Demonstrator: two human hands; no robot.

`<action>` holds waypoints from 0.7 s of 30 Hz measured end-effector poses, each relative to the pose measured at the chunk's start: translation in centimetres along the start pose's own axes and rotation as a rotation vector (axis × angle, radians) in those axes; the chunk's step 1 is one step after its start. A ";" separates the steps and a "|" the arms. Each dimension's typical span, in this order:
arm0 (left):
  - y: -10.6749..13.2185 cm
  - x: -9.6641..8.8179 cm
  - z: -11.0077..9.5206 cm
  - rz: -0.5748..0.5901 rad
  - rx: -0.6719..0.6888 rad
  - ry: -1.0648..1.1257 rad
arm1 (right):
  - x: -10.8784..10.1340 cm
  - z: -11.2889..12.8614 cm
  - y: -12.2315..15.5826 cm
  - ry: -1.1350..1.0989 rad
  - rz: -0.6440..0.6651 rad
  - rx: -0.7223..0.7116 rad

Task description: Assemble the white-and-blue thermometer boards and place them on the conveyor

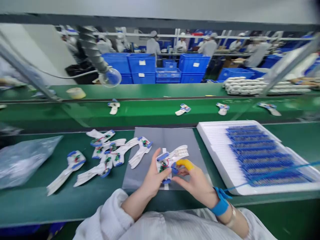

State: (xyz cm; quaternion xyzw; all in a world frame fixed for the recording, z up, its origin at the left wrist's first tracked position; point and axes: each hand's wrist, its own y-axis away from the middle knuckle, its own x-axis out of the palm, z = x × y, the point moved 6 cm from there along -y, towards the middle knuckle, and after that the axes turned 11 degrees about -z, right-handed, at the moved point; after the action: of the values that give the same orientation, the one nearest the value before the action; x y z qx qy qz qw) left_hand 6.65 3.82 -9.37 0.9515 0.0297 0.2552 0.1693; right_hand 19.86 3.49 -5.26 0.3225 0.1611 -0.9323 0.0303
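Observation:
In the head view, my left hand (153, 179) grips a white plastic housing (179, 152) with a green circuit board and blue edge pieces, thumb across its lower part. My right hand (198, 185), a yellow cover on one finger, pinches a small blue part (174, 168) against the housing's right side. Its exact contact is partly hidden by the fingers. Both hands are over a grey mat (172, 135). At the mat's left edge lies another white housing (143, 148), and left of it several similar ones (107, 163) are heaped together.
On the right, a white foam tray (212, 143) holds rows of blue-edged parts (260, 153). A clear plastic bag (30, 160) lies far left. Behind, a green conveyor (150, 111) carries several housings. A flexible duct (92, 50) hangs at the back left. A blue cord crosses the tray from my wrist strap.

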 end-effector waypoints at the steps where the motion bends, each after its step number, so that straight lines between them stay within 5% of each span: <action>1: -0.1 0.1 -0.1 0.002 0.006 0.030 | 0.2 -0.1 0.0 0.011 -0.029 -0.032; 8: -0.9 -0.2 -0.6 -0.048 0.020 0.053 | 0.3 0.6 -2.2 0.145 -0.091 -0.268; 16: -0.7 -1.3 -0.3 -0.087 0.007 -0.009 | 1.4 1.4 -2.9 0.198 0.142 -0.251; 21: -0.5 -1.3 -0.4 -0.098 -0.060 -0.016 | 1.6 1.1 -2.8 0.229 0.163 -0.249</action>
State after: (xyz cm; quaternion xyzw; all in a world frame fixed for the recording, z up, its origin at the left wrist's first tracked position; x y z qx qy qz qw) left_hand 5.31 4.22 -9.84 0.9454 0.0672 0.2399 0.2100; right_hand 17.46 5.86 -4.62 0.4322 0.2507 -0.8568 0.1271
